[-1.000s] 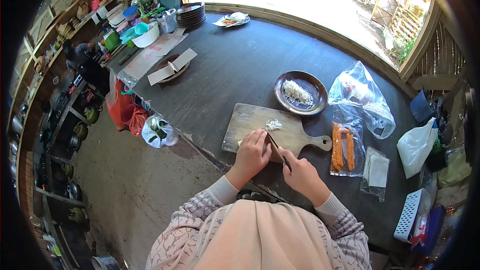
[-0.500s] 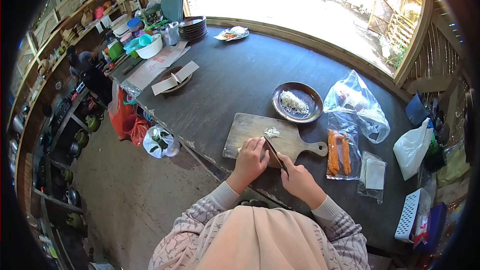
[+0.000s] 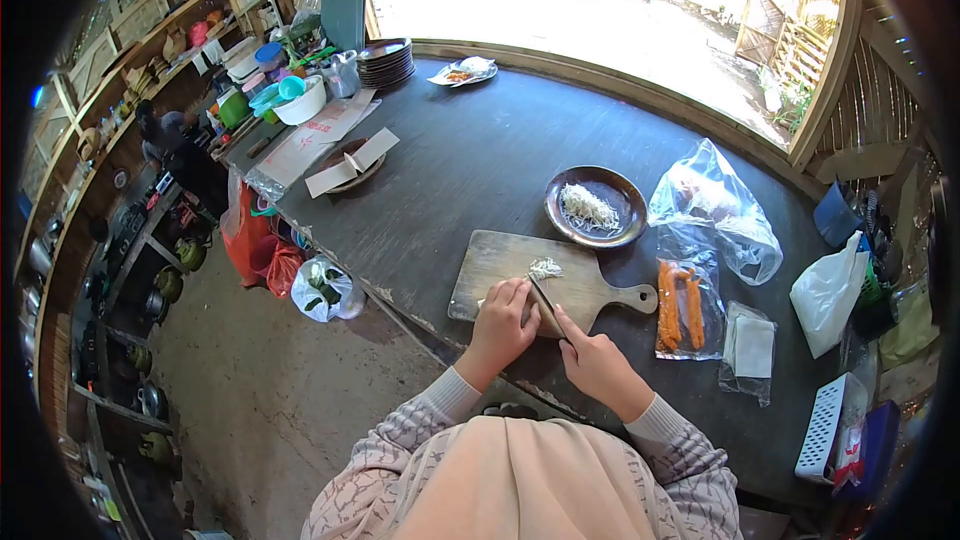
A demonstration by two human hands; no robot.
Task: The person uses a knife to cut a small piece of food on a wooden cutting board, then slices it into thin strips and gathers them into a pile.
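Observation:
A wooden cutting board with a handle lies on the dark table. My left hand presses a pale piece of food down on the board's near edge, mostly hidden under the fingers. My right hand grips a knife, its blade angled across the board right beside my left fingers. A small heap of white shreds sits on the board beyond the blade. A brown plate holding more white shreds stands just behind the board.
Right of the board lie a clear bag of orange sticks, a crumpled plastic bag and a packet of white sheets. Stacked plates, bowls and a card box fill the far left. The table's edge runs just below my hands.
Both hands stay at the board's near edge; the knife blade has shifted slightly along the food. The view has drifted a little.

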